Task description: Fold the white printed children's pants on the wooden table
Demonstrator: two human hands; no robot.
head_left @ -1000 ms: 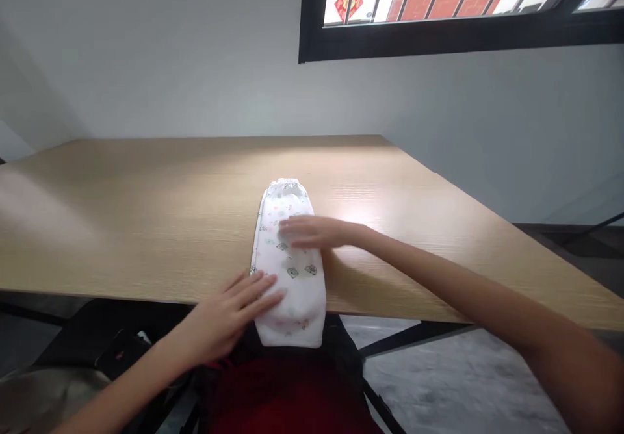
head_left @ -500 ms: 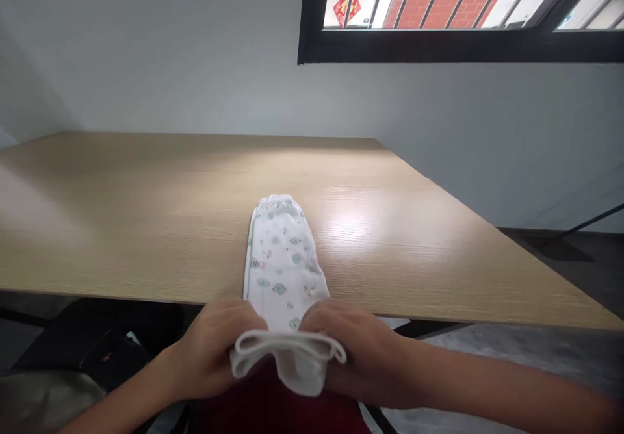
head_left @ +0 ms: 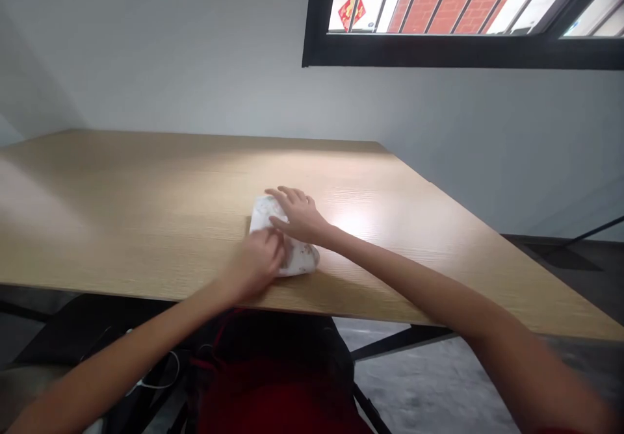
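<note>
Small white printed pants (head_left: 300,260), folded into a short bundle, lie on the wooden table near its front edge. Their far end shows plain white, while the near right end shows the faint print. My left hand (head_left: 260,255) is at the near left side of the pants, fingers curled in against the cloth and somewhat blurred. Over the far part rests my right hand (head_left: 299,216), its fingers stretched out and apart across the top of the cloth. Both hands partly hide the fold between them.
The wooden table (head_left: 160,206) reaches back to a grey wall (head_left: 195,51). A dark-framed barred window (head_left: 439,51) is at the upper right. Below the front edge are a black bag-like item (head_left: 63,330), a white cable (head_left: 170,369) and a table leg (head_left: 404,342).
The pants were stretched long over the table edge, held by both hands at the near end. Now they are folded shorter, wholly on the table, and both hands have moved forward, the right farther.
</note>
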